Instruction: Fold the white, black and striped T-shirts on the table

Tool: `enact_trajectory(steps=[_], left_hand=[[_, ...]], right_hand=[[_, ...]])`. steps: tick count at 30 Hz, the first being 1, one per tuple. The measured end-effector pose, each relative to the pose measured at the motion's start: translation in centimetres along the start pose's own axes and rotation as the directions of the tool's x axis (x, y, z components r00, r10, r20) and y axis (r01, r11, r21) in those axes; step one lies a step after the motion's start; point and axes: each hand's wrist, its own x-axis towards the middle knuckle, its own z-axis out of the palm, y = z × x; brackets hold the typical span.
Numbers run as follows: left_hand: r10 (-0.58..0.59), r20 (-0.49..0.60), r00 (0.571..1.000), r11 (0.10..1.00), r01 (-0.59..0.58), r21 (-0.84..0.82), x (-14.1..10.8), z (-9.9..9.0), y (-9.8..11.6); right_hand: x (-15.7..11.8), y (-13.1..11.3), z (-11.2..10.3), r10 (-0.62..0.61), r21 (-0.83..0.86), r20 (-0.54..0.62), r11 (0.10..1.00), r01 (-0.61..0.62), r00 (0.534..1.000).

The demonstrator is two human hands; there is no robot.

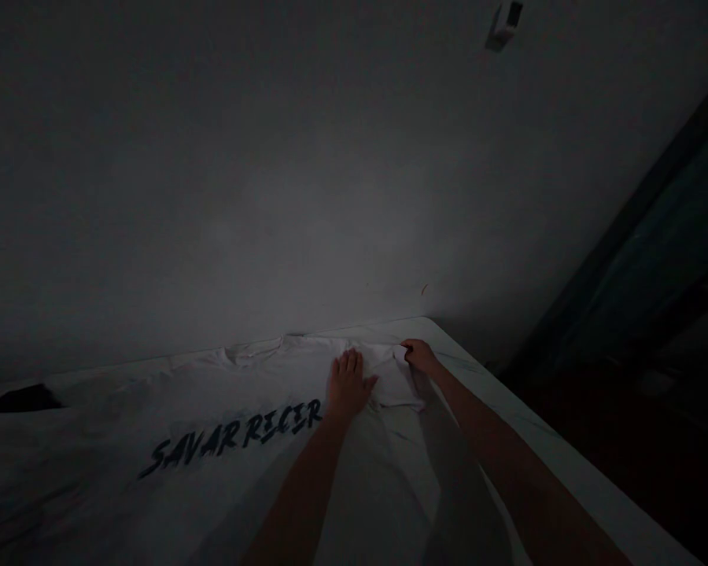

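Observation:
A light T-shirt (230, 393) with dark lettering across its chest lies spread on a white marbled table (484, 393). My left hand (350, 383) rests flat on the shirt near its right shoulder, fingers spread and pointing away from me. At the outer end of the right sleeve, my right hand (418, 356) pinches the upper corner of the sleeve's edge. The shirt's neckline is at the far side, left of my left hand. The picture is dim.
A pale wall (271, 196) rises behind the table's far edge, with a small box-like fixture (506, 22) high up. A black item (20, 399) lies at the far left. Dark greenish fabric (672, 236) shows at right.

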Motion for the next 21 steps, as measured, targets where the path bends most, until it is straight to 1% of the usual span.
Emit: enact_trajectory(steps=[3,6,8,11,13,14,15,17,18,19,20,21], left_hand=[[0.005,0.026,1.000,1.000,-0.005,0.008,-0.1,0.3,-0.2],[0.008,0.064,0.998,1.000,-0.007,-0.022,0.0,0.0,-0.3],[0.006,0.092,0.996,0.999,-0.001,-0.052,0.1,-0.2,-0.4],[0.000,0.123,0.992,0.995,0.013,-0.098,0.0,-0.6,-0.2],[-0.003,0.130,0.992,0.991,0.021,-0.131,0.1,-0.7,-0.1],[-0.003,0.127,0.992,0.988,0.023,-0.151,0.2,-0.7,0.0],[-0.005,0.123,0.992,0.986,0.025,-0.167,0.3,-0.6,0.0],[-0.029,0.102,0.994,0.970,0.053,-0.238,0.7,-0.5,-0.3],[-0.049,0.090,0.995,0.957,0.073,-0.281,0.9,-0.4,-0.7],[-0.075,0.075,0.994,0.938,0.096,-0.332,1.1,-0.4,-1.3],[-0.109,0.060,0.992,0.913,0.124,-0.389,1.1,-0.6,-2.0],[-0.143,0.049,0.989,0.883,0.150,-0.444,1.0,-0.8,-3.0]], right_hand=[[0.3,0.1,-0.3,0.014,-0.014,-0.054,1.000,-0.014,0.998],[0.5,-0.2,-0.5,0.022,-0.042,-0.092,0.999,-0.026,0.996],[0.5,-0.8,-0.5,0.035,-0.074,-0.117,0.996,-0.044,0.992],[0.2,-3.0,0.0,0.056,-0.139,-0.186,0.987,-0.083,0.981],[-0.4,-5.4,1.1,0.009,-0.181,-0.221,0.982,-0.050,0.975],[-0.9,-6.6,1.9,-0.045,-0.197,-0.212,0.980,0.003,0.976],[-1.6,-7.8,3.0,-0.115,-0.206,-0.175,0.975,0.078,0.978],[-3.6,-9.4,5.1,-0.224,-0.211,-0.038,0.954,0.212,0.974],[-4.7,-9.7,5.9,-0.244,-0.224,0.036,0.943,0.245,0.969],[-5.9,-9.5,6.5,-0.232,-0.257,0.093,0.934,0.248,0.968],[-7.1,-8.9,6.7,-0.192,-0.310,0.127,0.924,0.223,0.973],[-8.0,-8.0,6.6,-0.138,-0.378,0.127,0.909,0.177,0.982]])
